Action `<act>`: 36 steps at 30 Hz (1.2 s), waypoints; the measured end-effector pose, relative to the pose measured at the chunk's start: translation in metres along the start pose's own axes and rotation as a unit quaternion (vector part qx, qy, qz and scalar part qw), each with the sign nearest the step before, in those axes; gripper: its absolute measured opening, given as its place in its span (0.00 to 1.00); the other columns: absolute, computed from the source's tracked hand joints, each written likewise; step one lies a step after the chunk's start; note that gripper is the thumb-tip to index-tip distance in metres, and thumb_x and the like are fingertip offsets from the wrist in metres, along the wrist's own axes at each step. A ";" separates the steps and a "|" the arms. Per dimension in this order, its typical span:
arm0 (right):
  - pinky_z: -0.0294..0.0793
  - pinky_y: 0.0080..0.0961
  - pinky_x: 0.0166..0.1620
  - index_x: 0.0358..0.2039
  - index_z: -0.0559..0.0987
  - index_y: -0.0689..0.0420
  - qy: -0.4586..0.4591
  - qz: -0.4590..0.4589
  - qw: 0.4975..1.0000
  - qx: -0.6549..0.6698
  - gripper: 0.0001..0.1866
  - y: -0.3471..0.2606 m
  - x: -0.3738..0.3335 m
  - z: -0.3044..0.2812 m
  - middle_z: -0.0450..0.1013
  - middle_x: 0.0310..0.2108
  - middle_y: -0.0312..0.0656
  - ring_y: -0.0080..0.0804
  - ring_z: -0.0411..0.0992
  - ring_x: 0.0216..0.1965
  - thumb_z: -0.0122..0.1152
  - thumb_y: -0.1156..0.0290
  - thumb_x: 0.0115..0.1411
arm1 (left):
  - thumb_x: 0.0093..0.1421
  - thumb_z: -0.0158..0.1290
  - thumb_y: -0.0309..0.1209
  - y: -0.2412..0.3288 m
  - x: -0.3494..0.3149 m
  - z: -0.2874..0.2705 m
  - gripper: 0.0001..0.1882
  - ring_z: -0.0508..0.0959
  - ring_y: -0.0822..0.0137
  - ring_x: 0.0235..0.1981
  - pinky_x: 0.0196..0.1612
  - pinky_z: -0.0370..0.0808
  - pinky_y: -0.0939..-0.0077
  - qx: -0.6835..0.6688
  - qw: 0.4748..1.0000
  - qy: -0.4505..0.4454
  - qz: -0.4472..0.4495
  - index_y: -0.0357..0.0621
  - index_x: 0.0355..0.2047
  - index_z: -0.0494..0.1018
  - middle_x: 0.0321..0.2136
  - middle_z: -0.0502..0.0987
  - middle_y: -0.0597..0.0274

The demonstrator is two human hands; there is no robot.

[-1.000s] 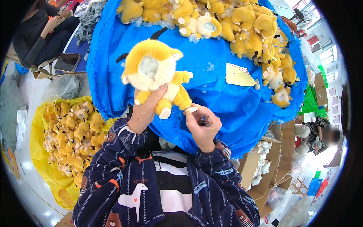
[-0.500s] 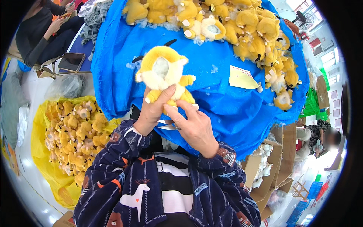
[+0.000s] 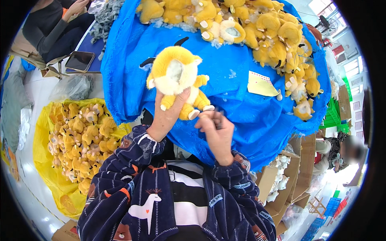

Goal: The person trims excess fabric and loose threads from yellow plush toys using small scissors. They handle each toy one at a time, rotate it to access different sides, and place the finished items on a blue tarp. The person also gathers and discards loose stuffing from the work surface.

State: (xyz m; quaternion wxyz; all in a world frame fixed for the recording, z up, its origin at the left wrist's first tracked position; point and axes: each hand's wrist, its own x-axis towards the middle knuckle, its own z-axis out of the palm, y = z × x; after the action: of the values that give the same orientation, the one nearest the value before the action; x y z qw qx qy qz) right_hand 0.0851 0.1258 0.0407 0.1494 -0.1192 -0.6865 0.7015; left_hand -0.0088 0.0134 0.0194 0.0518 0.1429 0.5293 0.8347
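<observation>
My left hand (image 3: 167, 116) grips a yellow and cream plush toy animal (image 3: 193, 100) by its lower body, thumb across the belly. The toy is upright and faces me, with dark horn-like strips on its head and an oval opening in the face showing white stuffing. My right hand (image 3: 217, 132) is closed just right of the toy's feet, its fingertips close to one foot. Motion smears those fingers; a dark blur among them fits the small scissors whose blades showed there earlier.
A blue sheet (image 3: 225, 84) bears a heap of similar plush toys (image 3: 277, 30), loose stuffing and a yellow paper (image 3: 261, 83). At left, a yellow bag (image 3: 42, 152) holds more toys. A phone (image 3: 80, 61) lies near a seated person (image 3: 50, 30). Cardboard boxes (image 3: 305, 164) stand at right.
My right hand has moved right, off the toy's lower body, and its fingers have curled. The scissor blades no longer show clearly. My left hand keeps hold of the toy.
</observation>
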 end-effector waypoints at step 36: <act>0.69 0.19 0.23 0.40 0.76 0.63 0.061 -0.282 0.908 -0.305 0.19 0.015 -0.001 -0.016 0.74 0.25 0.44 0.27 0.71 0.19 0.68 0.78 0.45 | 0.56 0.57 0.25 0.012 -0.009 -0.007 0.22 0.75 0.67 0.46 0.47 0.73 0.76 0.069 0.996 -0.043 0.026 0.35 0.51 0.66 0.46 0.74 0.57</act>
State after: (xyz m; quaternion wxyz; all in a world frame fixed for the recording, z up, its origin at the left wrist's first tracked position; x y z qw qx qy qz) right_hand 0.0914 0.1395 0.0249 0.3396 -0.0029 -0.8613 0.3779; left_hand -0.0013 0.0001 0.0255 0.0424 0.1955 0.5790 0.7904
